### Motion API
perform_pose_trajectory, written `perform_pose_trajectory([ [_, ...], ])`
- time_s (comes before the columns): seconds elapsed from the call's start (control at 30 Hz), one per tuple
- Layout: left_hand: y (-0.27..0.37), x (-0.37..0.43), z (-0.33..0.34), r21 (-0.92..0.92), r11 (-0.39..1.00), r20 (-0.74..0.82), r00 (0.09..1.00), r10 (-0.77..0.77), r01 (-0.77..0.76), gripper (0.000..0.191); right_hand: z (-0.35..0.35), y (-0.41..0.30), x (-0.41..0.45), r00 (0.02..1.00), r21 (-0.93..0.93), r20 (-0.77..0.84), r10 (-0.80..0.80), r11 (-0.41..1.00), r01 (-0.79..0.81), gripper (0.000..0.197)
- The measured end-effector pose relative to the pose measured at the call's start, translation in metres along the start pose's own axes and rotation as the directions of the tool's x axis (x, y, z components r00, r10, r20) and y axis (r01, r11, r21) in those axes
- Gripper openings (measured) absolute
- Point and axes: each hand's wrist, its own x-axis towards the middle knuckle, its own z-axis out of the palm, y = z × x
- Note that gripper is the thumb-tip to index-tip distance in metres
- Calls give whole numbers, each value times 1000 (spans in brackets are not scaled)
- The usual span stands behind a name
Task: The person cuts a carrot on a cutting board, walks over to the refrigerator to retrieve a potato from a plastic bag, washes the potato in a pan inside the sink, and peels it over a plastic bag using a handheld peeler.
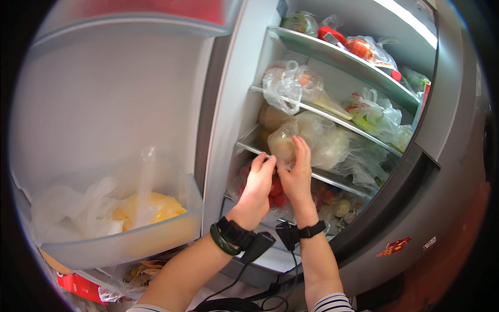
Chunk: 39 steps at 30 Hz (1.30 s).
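Both hands are at the front edge of a middle shelf inside an open refrigerator. A clear plastic bag with pale contents bulges over that edge. My right hand is against the bag's right side, which lies between its thumb and raised fingers. Just below the bag's lower left, my left hand has its fingertips bent at the shelf edge; whether they pinch any plastic is hidden. Beneath and behind the hands are red items in clear plastic on the level below.
More bagged food crowds the same shelf to the right. Above are knotted bags and a bag of green vegetables. The open door's bin holds a yellow bag. Another door stands at the right. Cables hang from the wrist straps.
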Motion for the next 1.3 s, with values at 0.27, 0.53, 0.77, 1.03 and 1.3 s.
perform_pose_trajectory([
  [0.27, -4, 43, -19, -203, 977, 160, 986, -40, 72, 58, -12, -43, -21, 992, 350, 111, -56, 937, 14, 52],
  [0.53, -19, 57, -35, -292, 951, 90, 993, -77, 101, 42, -49, -67, -59, 978, 315, 142, -152, 944, 101, 30],
  [0.77, -25, 34, -33, -387, 913, 129, 988, -88, 132, 36, -57, -19, -113, 795, 590, 93, 600, 610, -529, 46],
  [1.03, -62, -50, -72, -315, 897, 321, 924, -208, 311, 57, -75, -57, -96, 678, 826, 340, 652, 137, -546, 70],
  [1.3, -135, -76, -128, -547, 767, 405, 908, -106, 334, 49, -52, -100, -213, 585, 683, 534, 611, 96, -724, 16],
])
